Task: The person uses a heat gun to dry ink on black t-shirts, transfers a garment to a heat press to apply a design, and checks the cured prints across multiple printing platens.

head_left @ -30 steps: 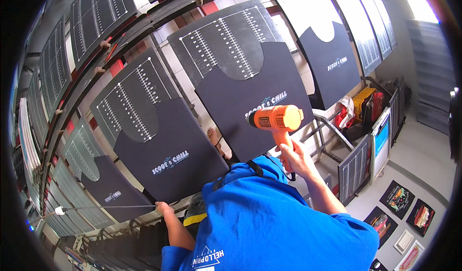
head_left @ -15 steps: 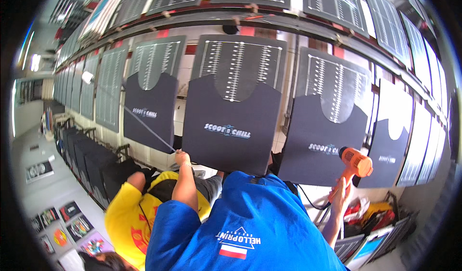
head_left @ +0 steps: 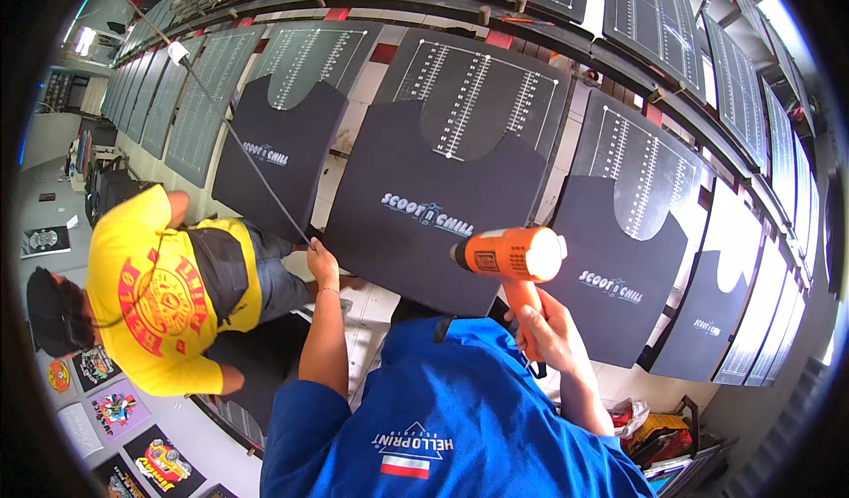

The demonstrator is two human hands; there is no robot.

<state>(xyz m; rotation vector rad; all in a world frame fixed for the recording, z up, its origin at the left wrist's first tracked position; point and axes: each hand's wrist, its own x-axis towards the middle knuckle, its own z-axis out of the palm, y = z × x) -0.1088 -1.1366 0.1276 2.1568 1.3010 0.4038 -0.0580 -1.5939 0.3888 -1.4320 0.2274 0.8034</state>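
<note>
My right hand (head_left: 550, 330) grips the handle of an orange heat gun (head_left: 506, 255). Its dark nozzle points left, over the lower right of a dark T-shirt (head_left: 424, 184) with white lettering across it. That shirt lies on a grey board (head_left: 495, 82) marked with white scale lines. My left hand (head_left: 320, 264) is closed around the lower end of a long, thin grey cord or rod (head_left: 243, 149). A white piece (head_left: 178, 53) sits along it toward the upper left. Between this line and the middle shirt lies another dark T-shirt (head_left: 274, 162) on its board.
More dark shirts on boards (head_left: 619, 268) continue to the right. A dark rail (head_left: 619, 60) runs behind them, with another row of boards beyond. At left, a person in a yellow shirt (head_left: 164, 277) bends beside a grey table (head_left: 177, 418) bearing printed sheets. Items (head_left: 659, 436) lie low at right.
The heat gun has swung left, from the right-hand shirt to the middle one. My left hand has risen slightly with the cord or rod. The person in yellow has moved left and farther into view.
</note>
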